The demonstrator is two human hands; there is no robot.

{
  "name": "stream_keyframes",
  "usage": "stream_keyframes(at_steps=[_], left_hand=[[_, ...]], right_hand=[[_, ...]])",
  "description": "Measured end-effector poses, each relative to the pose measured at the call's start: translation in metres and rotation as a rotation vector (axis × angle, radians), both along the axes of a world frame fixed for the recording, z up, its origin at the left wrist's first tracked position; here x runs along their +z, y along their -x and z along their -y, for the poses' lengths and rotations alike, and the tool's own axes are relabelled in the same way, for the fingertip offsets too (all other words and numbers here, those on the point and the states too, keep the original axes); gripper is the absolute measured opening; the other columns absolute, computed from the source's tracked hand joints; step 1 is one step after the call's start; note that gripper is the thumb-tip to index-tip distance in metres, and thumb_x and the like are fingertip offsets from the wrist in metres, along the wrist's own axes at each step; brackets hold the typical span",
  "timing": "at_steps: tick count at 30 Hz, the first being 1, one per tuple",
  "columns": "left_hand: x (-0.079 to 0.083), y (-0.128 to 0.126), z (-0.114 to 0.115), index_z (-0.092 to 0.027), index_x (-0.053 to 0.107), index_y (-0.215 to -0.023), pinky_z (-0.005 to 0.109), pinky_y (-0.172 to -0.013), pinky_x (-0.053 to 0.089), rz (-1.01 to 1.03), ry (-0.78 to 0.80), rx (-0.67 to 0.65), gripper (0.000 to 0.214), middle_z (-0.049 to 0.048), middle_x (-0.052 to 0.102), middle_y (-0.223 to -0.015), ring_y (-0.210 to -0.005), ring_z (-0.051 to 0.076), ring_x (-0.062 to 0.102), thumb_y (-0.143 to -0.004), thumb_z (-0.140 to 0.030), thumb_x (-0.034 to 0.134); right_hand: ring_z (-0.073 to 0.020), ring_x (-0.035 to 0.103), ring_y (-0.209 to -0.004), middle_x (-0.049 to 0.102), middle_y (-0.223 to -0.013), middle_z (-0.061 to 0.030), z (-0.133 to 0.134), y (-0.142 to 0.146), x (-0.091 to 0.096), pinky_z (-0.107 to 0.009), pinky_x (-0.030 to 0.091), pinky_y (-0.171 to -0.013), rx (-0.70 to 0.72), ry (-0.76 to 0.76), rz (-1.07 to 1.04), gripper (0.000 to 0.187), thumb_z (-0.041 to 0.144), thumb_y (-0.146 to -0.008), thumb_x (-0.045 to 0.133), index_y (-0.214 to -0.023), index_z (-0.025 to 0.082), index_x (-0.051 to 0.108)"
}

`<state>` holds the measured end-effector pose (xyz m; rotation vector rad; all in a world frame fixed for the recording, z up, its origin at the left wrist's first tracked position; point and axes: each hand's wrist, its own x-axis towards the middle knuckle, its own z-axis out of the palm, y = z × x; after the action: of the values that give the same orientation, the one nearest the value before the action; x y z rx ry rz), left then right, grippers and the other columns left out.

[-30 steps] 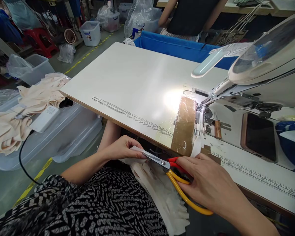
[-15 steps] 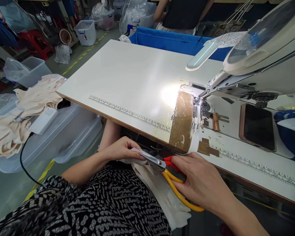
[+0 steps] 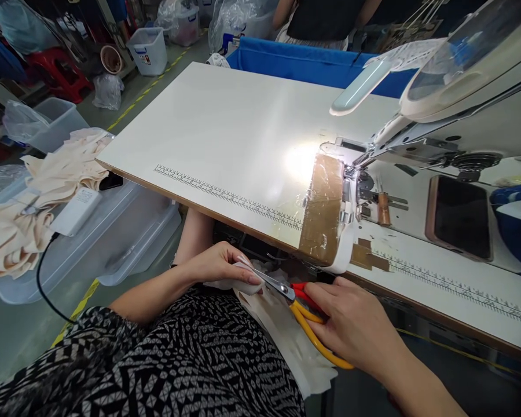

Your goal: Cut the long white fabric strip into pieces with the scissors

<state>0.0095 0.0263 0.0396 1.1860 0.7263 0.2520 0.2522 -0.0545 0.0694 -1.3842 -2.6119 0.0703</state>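
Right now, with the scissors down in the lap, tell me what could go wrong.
1. The scissors blades lie right against the left hand pinching the white fabric; a closing cut might nick a fingertip.
2. The fabric is bunched in layers on the lap, so the right hand could cut a layer underneath.

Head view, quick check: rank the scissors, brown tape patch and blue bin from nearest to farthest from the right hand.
From the right hand:
1. scissors, held in it, blades at the white cloth on the lap.
2. brown tape patch, above it at the table's near edge.
3. blue bin, beyond the table's far edge.
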Motion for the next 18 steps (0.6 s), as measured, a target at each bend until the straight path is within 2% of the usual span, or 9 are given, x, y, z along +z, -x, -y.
stream_keyframes(at_steps=[2,6,10,15,18], left_hand=[[-0.001,-0.001,-0.001,-0.014,0.075,-0.076,0.020,-0.053,0.037,-0.009,-0.036,-0.008,0.025,0.0011,0.065,-0.063,-0.056,0.008,0.050,-0.068,-0.038,0.075],[-0.005,-0.003,-0.002,-0.015,0.076,-0.078,0.020,-0.061,0.041,0.019,-0.018,-0.007,0.020,0.0023,0.069,-0.070,-0.062,0.009,0.054,-0.067,-0.032,0.076],[-0.008,-0.005,-0.001,-0.014,0.076,-0.075,0.019,-0.058,0.040,-0.011,0.005,-0.005,0.020,0.0011,0.067,-0.066,-0.060,0.009,0.054,-0.064,-0.030,0.078],[-0.003,-0.005,0.000,-0.013,0.076,-0.079,0.020,-0.060,0.041,-0.010,0.060,-0.027,0.024,0.0022,0.069,-0.070,-0.062,0.010,0.056,-0.065,-0.033,0.078],[-0.001,-0.005,0.001,-0.012,0.075,-0.082,0.022,-0.064,0.044,0.009,0.076,-0.050,0.026,0.0042,0.071,-0.073,-0.066,0.011,0.060,-0.069,-0.035,0.076]], right_hand=[[-0.0136,0.041,-0.042,0.053,-0.050,0.0020,0.001,-0.001,-0.001,-0.029,0.027,-0.052,-0.017,0.046,0.013,0.026,0.032,-0.086,0.045,-0.061,0.023,0.041],[-0.0144,0.047,-0.046,0.056,-0.057,0.0021,0.002,0.001,0.003,-0.028,0.029,-0.054,-0.058,0.192,0.014,0.015,0.029,-0.080,0.048,-0.067,0.023,0.045],[-0.0148,0.047,-0.048,0.057,-0.060,0.0011,0.001,0.006,0.005,-0.029,0.030,-0.055,-0.068,0.171,0.004,0.013,0.028,-0.079,0.047,-0.068,0.023,0.044],[-0.0142,0.045,-0.048,0.055,-0.057,0.0007,0.001,0.009,-0.007,-0.028,0.030,-0.054,-0.075,0.129,0.001,0.021,0.031,-0.086,0.044,-0.067,0.022,0.044],[-0.0122,0.041,-0.043,0.049,-0.049,0.0028,0.004,0.009,-0.011,-0.026,0.029,-0.050,-0.091,0.210,-0.046,0.034,0.040,-0.089,0.044,-0.061,0.022,0.039]])
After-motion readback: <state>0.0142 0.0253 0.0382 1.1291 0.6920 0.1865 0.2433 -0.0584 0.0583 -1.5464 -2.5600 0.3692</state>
